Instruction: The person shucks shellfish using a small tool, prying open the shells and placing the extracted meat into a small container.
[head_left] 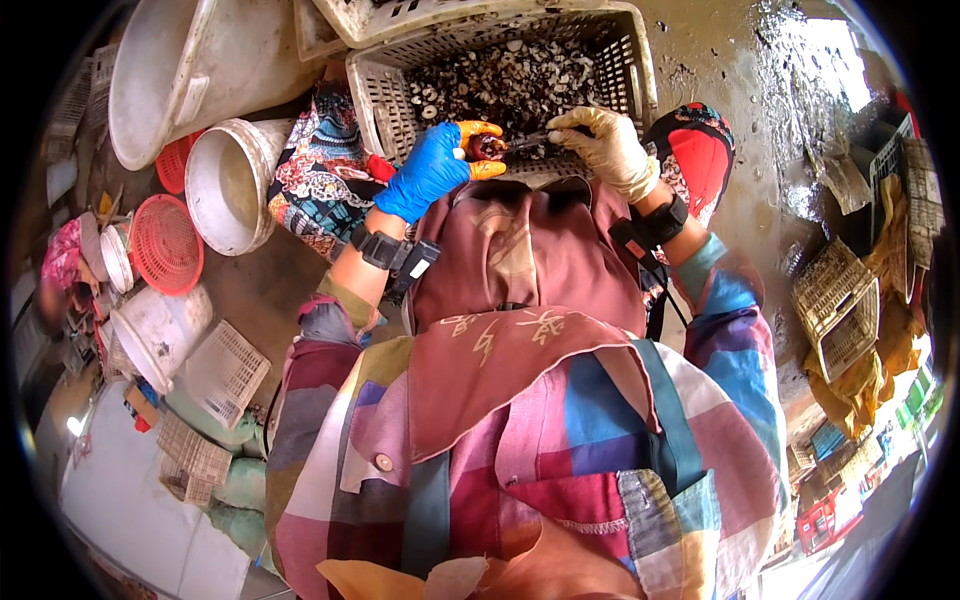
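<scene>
My left hand (428, 172), in a blue glove with orange fingertips, pinches a small, round, glossy dark-red lump (488, 148); its exact kind I cannot make out. From the other side my right hand (614, 155), in a cream glove, grips a thin dark tool (530, 142), which looks like a small knife. The tool's tip meets the lump or lies right beside it. Both hands are over the near edge of a pale plastic crate (641, 62). Inside it lie many small dark and whitish pieces (500, 85), too small to name surely.
Another pale crate (350, 28) adjoins the far side. To the left are a large tub (150, 85), a white bucket (228, 185) and a red round basket (167, 245). Dirty crates (835, 300) lie at the right, near wet ground (755, 150). A brown apron (530, 250) covers my lap.
</scene>
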